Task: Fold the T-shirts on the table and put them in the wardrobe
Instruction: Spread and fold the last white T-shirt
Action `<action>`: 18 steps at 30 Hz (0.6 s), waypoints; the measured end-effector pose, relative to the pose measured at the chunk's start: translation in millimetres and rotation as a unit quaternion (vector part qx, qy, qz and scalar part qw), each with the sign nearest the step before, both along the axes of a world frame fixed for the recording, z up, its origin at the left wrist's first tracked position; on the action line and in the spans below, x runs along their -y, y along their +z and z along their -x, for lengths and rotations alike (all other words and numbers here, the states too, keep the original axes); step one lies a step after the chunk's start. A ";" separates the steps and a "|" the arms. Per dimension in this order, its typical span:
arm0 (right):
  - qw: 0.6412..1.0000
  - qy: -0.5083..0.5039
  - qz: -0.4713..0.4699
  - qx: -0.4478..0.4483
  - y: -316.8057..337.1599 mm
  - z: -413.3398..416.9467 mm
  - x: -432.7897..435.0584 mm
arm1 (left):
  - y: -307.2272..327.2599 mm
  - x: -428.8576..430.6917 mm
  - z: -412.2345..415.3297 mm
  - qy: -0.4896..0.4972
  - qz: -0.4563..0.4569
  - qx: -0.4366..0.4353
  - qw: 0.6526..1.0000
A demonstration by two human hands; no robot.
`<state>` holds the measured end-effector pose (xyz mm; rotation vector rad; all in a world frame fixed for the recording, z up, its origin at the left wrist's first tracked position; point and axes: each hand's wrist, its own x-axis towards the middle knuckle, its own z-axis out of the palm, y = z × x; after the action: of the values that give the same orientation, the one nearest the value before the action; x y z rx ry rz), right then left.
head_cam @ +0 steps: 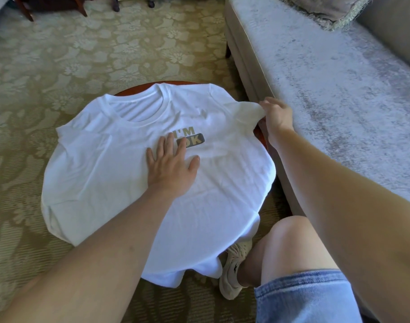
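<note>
A white T-shirt with an "I'M OK" print lies spread face up over a small round wooden table, collar at the far side, hem hanging over the near edge. My left hand presses flat on the chest, fingers straight, partly covering the print. My right hand pinches the right sleeve at the table's right edge and lifts it a little. Only one shirt shows; the table is almost wholly covered.
A grey sofa runs along the right, close to the table. Patterned beige carpet surrounds the table. My bare knee, denim shorts and a beige shoe sit at the near right. Dark furniture legs stand far back.
</note>
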<state>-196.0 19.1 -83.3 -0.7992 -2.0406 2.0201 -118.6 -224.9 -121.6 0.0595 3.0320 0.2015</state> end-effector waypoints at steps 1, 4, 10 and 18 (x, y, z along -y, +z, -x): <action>1.000 -0.012 -0.007 -0.008 6.1 2.9 -0.1 | -0.3 -0.4 0.5 -0.001 -0.001 -0.001 1.000; 0.993 -0.018 -0.049 -0.110 32.8 8.0 3.8 | 0.2 -6.1 3.9 -0.010 -0.009 -0.003 1.000; 0.985 -0.014 -0.171 -0.005 -3.2 -31.2 -21.9 | -0.5 -20.3 7.4 -0.041 -0.012 -0.016 0.999; 0.985 -0.013 -0.066 0.158 -24.4 -31.0 -32.6 | -2.0 -19.0 7.1 -0.037 -0.010 -0.024 0.999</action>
<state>-164.9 51.7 -107.7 -1.1759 -2.2837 1.8169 -125.7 -206.0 -123.7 0.1816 3.0686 0.2271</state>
